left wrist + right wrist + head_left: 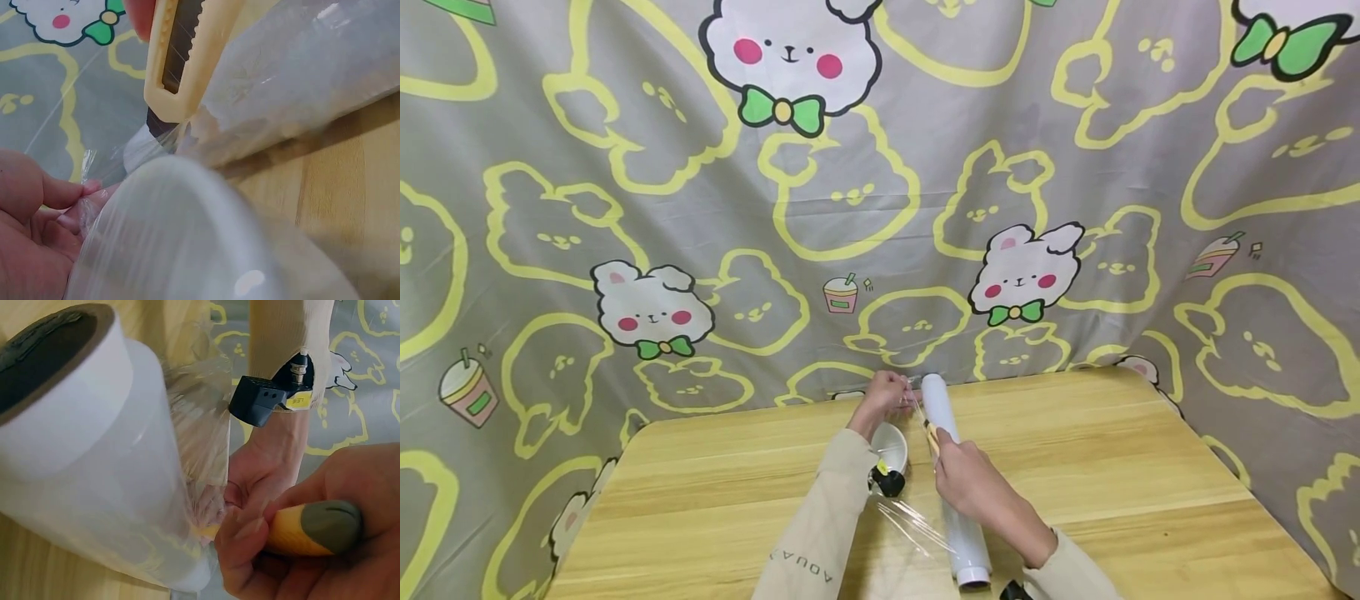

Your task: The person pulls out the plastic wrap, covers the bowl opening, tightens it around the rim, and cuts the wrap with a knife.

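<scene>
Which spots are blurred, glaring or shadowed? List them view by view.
Left wrist: the near bowl rim is blurred, with a bright glare spot, and the film roll shadows the table; right wrist: the roll's hollow core is dark; head: the clear film glints in streaks.

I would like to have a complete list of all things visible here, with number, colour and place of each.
Table: one, yellowish wood, beneath everything
Patterned cloth: apparently one, grey with yellow outlines, hanging behind the table
Wrap roll: one, white, lying on the table
Clear film: one stretch, transparent, beside the roll
Bowl: one, white, left of the roll
Knife: one, yellow with dark blade, near the roll's far end
Wrist devices: two, black, at the cuffs
Sleeves: two, beige, on the forearms
Left hand: one, pinching film
Right hand: one, gripping the knife
</scene>
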### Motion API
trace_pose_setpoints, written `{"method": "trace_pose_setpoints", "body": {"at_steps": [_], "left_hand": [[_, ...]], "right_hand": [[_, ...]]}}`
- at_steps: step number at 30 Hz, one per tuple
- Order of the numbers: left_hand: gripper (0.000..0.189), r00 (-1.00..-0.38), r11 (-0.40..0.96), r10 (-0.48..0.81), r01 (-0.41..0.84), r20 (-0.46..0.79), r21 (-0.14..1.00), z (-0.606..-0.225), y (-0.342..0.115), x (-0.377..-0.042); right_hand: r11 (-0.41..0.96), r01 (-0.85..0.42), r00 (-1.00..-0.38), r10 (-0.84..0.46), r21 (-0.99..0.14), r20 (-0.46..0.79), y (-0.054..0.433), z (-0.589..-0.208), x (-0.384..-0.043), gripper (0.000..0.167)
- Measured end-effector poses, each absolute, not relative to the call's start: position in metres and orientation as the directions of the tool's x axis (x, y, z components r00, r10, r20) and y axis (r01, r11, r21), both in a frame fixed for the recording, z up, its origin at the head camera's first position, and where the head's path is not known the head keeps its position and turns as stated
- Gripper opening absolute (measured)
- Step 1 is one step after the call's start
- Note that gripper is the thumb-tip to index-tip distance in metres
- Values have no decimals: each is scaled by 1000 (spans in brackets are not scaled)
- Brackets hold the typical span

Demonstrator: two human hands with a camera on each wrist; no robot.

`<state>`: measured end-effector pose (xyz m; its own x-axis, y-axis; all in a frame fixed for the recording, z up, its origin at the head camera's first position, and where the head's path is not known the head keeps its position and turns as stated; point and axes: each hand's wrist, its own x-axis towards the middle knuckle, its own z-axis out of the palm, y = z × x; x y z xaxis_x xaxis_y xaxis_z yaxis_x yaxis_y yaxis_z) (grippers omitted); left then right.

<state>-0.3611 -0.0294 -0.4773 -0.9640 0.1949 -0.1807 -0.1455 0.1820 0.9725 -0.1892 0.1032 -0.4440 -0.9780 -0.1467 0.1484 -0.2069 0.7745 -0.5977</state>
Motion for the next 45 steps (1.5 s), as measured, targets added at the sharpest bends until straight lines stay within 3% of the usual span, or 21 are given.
{"method": "trace_pose_setpoints", "body": {"at_steps": [13, 21, 39, 45], "left_hand": [[26, -961, 205, 198, -150, -191, 967, -475, -31, -358], [27, -958, 210, 198, -163, -206, 964, -478, -29, -361], [26, -957, 217, 190, -175, -217, 960, -475, -28, -361], [22, -958, 206, 186, -178, -217, 962, -476, -28, -360]], "right_hand": [[765, -172, -983, -173, -621, 60, 102, -441, -179, 48], [758, -209, -977, -193, -618, 93, 104, -442, -167, 44], [732, -228, -963, -268, -642, 37, 115, -439, -131, 48], [755, -244, -954, -300, -609, 10, 118, -440, -122, 41]]}}
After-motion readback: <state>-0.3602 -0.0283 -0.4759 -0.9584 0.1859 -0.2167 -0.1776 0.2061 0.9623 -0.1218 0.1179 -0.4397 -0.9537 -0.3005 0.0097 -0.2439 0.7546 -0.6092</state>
